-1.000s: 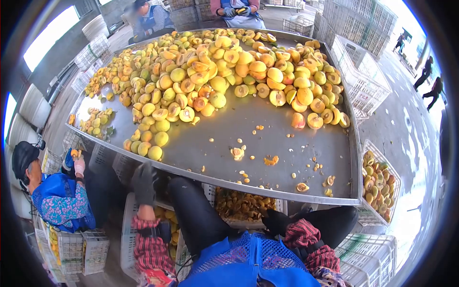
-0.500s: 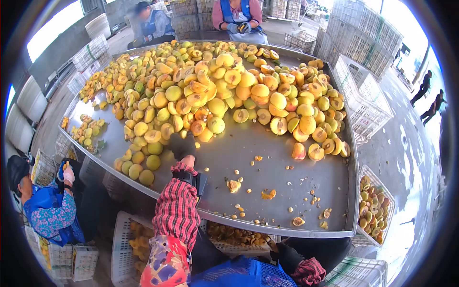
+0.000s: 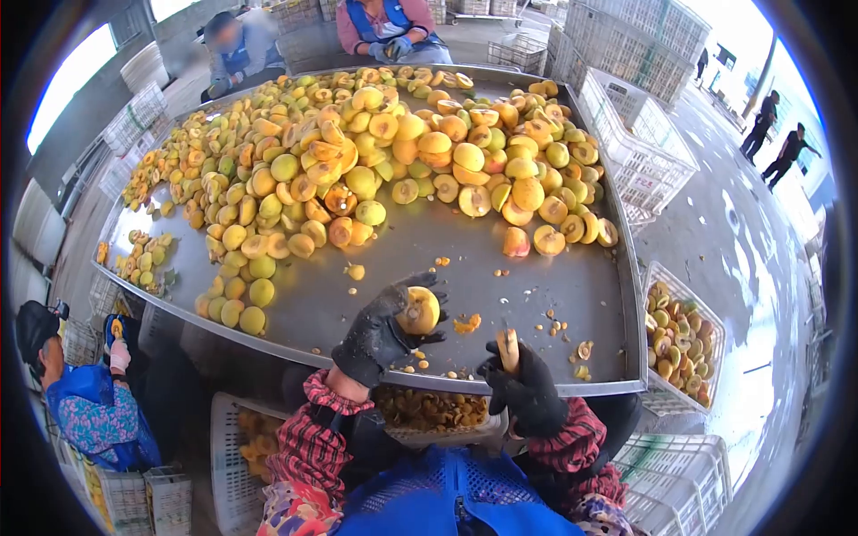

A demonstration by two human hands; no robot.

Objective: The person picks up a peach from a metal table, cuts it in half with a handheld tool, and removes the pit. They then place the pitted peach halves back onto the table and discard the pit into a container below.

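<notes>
My left hand, in a black glove, holds a yellow peach over the front of the metal table, with a dark mark showing on the fruit. To its right, my right hand, also gloved in black, is closed round a short tool with a pale wooden handle; its working end cannot be made out. Both hands are by the table's front edge, apart from each other. A large heap of whole and halved peaches covers the far and left parts of the table.
Pits and fruit scraps lie on the metal table. Below its front edge is a crate of cut pieces. Another fruit-filled crate stands at right. Co-workers sit at left and across the table.
My left hand has come back from the heap to the front edge with a peach in it. My right hand has risen from below the edge, holding the wooden-handled tool. The view has shifted.
</notes>
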